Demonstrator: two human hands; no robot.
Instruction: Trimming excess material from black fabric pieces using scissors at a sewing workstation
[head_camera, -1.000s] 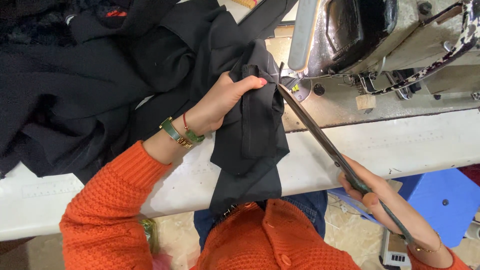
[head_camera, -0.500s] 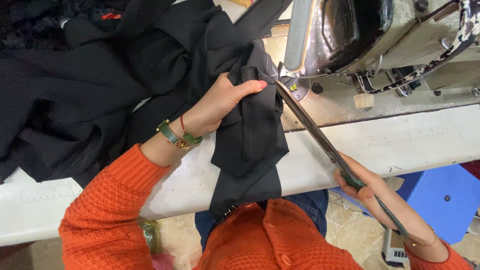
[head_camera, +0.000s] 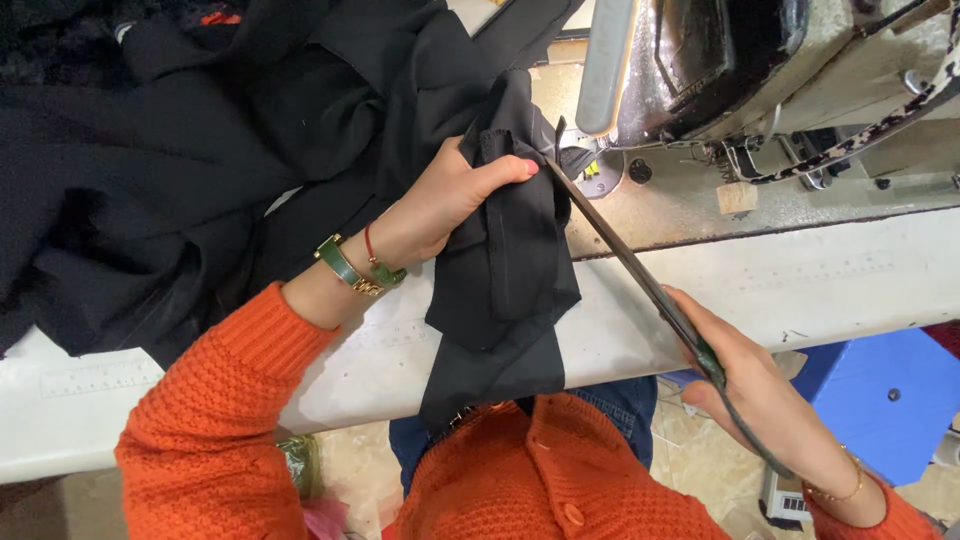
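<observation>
Black cloth (head_camera: 510, 250), soft, light and floppy, draped over the table (head_camera: 820, 285) edge just left of the sewing machine (head_camera: 740, 70), pinched by left hand (head_camera: 445, 205), right hand (head_camera: 765, 395) wrapped around scissors (head_camera: 640, 275), best gripped close beside the blades.

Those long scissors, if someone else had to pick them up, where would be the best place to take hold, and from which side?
By the handle end, coming from the near side of the table. The scissors point blades-first towards the black cloth and the sewing machine, so the far end is sharp and crowded. The handles sit low and near, where the right hand already wraps them, clear of the left hand.
</observation>
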